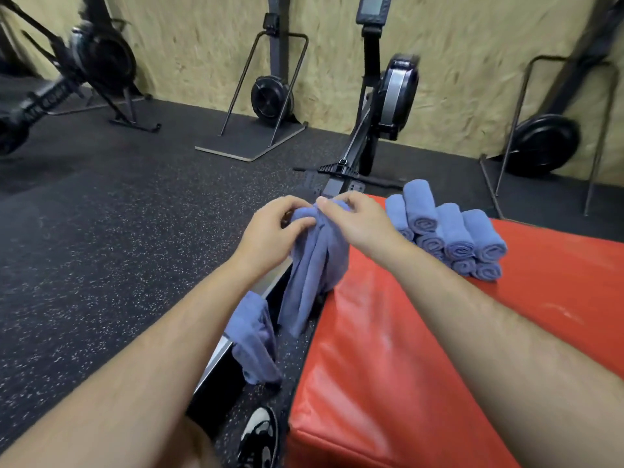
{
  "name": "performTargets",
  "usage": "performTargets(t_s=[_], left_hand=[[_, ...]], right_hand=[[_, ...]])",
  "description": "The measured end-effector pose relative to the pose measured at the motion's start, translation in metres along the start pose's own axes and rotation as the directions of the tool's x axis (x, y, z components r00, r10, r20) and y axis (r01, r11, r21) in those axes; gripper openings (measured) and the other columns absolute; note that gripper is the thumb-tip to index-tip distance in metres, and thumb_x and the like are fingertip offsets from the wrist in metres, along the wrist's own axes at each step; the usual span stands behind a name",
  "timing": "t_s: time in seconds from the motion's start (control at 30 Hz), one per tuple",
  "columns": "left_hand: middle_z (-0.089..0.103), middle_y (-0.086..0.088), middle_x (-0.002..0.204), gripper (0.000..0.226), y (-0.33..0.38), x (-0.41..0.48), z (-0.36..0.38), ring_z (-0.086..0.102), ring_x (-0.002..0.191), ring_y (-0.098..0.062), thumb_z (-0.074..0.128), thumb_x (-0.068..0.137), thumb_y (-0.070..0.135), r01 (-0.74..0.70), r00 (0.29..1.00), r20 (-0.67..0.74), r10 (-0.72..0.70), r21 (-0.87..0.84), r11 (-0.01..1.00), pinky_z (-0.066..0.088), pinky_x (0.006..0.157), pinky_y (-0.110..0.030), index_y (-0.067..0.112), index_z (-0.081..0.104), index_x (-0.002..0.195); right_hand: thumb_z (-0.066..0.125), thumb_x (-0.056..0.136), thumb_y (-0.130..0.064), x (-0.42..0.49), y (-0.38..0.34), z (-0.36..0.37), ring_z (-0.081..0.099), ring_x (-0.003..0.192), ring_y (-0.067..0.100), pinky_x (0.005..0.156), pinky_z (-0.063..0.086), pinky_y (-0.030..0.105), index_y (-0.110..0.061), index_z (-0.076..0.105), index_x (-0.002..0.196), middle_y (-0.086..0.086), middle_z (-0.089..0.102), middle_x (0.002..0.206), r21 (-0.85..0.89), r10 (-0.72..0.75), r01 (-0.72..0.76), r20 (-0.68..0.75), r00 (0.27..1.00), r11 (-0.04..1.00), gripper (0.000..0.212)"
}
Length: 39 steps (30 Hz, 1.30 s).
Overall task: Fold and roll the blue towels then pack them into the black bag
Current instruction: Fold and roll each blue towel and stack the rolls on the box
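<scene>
speckled black rubber floor (118,248) runs back to a chipboard wall (202,45) with rowing machines (395,92) standing along it. i note both hands raised at centre frame. the left hand (273,228) pinches the bunched top edge of a loose blue towel (314,275) with curled fingers; the right hand (354,221) grips the same edge just beside it, fingers bent over the cloth. that towel hangs down against the left edge of a red padded block (388,366). rolled blue towels (452,234) sit stacked on the block's far side. a second loose towel (253,339) drapes over a rower rail (216,363) below.
</scene>
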<state>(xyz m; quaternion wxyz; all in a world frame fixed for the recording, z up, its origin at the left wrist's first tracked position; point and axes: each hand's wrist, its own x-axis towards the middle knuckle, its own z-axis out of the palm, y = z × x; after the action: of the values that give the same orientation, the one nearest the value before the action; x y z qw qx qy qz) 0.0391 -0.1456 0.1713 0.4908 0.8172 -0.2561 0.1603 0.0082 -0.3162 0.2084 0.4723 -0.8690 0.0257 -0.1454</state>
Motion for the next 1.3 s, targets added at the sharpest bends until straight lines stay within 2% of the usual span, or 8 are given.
performTargets(t_s=[0.17,0.33,0.43,0.57,0.87,1.07,1.2,1.3], left_hand=[[0.058,-0.002,0.099,0.016,0.04,0.018,0.028,0.053,0.095,-0.004,0.067,0.093,0.021,-0.058,0.997,-0.06,0.057,-0.014,0.998,0.039,0.074,-0.005,0.021,0.076,0.106],[0.071,0.003,0.093,0.017,0.075,0.029,0.062,0.062,0.084,-0.005,0.061,0.093,0.021,0.068,0.992,-0.102,-0.076,-0.078,0.995,0.047,0.075,-0.022,0.02,0.076,0.099],[0.073,0.009,0.088,0.022,0.086,0.034,0.083,0.058,0.071,0.004,0.053,0.09,0.015,0.214,0.97,-0.088,-0.225,-0.126,0.969,0.044,0.063,-0.01,0.018,0.075,0.091],[0.071,-0.001,0.083,0.027,0.095,0.035,0.105,0.052,0.066,-0.013,0.045,0.084,0.014,0.394,0.913,-0.059,-0.403,-0.12,0.911,0.042,0.055,-0.022,0.008,0.072,0.085],[0.053,-0.002,0.067,0.018,0.083,0.036,0.089,0.048,0.06,-0.022,0.045,0.084,0.015,0.601,0.707,-0.067,-0.704,-0.467,0.648,0.035,0.058,-0.025,0.017,0.057,0.07],[0.032,-0.004,0.067,0.022,0.083,0.034,0.08,0.026,0.064,-0.025,0.054,0.078,0.017,0.459,0.838,-0.108,-0.535,-0.39,0.798,0.027,0.055,-0.035,0.021,0.037,0.066],[0.06,0.005,0.09,0.01,0.1,0.046,0.065,0.053,0.077,-0.01,0.063,0.09,0.022,0.379,0.872,-0.158,-0.464,-0.383,0.843,0.042,0.065,-0.024,0.016,0.063,0.098],[0.068,0.003,0.092,0.005,0.12,0.07,0.047,0.059,0.083,-0.012,0.067,0.09,0.019,0.323,0.904,-0.137,-0.406,-0.404,0.856,0.046,0.071,-0.025,0.022,0.067,0.086]], right_hand=[[0.056,0.098,-0.028,-0.019,0.001,-0.064,0.06,0.087,0.032,0.077,0.045,0.041,0.008,0.063,0.093,0.022,0.067,0.095,-0.102,-0.055,0.035,-0.196,0.979,0.994,0.037],[0.054,0.099,-0.026,-0.036,0.034,-0.128,0.058,0.095,0.017,0.083,0.044,0.033,-0.014,0.056,0.089,0.0,0.063,0.097,-0.034,-0.003,-0.013,-0.421,0.907,0.999,0.016],[0.055,0.098,-0.024,-0.056,0.062,-0.16,0.061,0.09,0.014,0.076,0.046,0.027,-0.014,0.058,0.095,-0.002,0.063,0.097,0.015,0.065,-0.065,-0.467,0.882,0.998,0.011],[0.058,0.089,-0.01,-0.08,0.097,-0.181,0.057,0.072,0.013,0.057,0.042,0.026,-0.023,0.058,0.108,0.001,0.064,0.094,0.199,0.287,-0.226,-0.376,0.881,0.954,0.022],[0.065,0.089,-0.016,-0.099,0.112,-0.221,0.069,0.101,0.018,0.083,0.051,0.034,-0.007,0.073,0.113,0.008,0.073,0.117,0.627,0.44,-0.284,-0.105,0.892,0.726,0.027],[0.057,0.099,-0.026,-0.096,0.101,-0.226,0.063,0.085,0.023,0.063,0.043,0.033,-0.011,0.066,0.123,0.008,0.069,0.105,0.636,0.356,-0.258,-0.029,0.934,0.727,0.03],[0.05,0.102,-0.012,-0.09,0.081,-0.24,0.068,0.083,0.013,0.064,0.055,0.026,-0.013,0.062,0.124,0.006,0.07,0.107,0.728,0.334,-0.184,-0.066,0.94,0.66,0.025],[0.047,0.096,0.005,-0.085,0.062,-0.258,0.066,0.089,0.018,0.068,0.054,0.023,-0.017,0.061,0.129,0.012,0.069,0.112,0.717,0.283,-0.16,-0.054,0.957,0.679,0.041]])
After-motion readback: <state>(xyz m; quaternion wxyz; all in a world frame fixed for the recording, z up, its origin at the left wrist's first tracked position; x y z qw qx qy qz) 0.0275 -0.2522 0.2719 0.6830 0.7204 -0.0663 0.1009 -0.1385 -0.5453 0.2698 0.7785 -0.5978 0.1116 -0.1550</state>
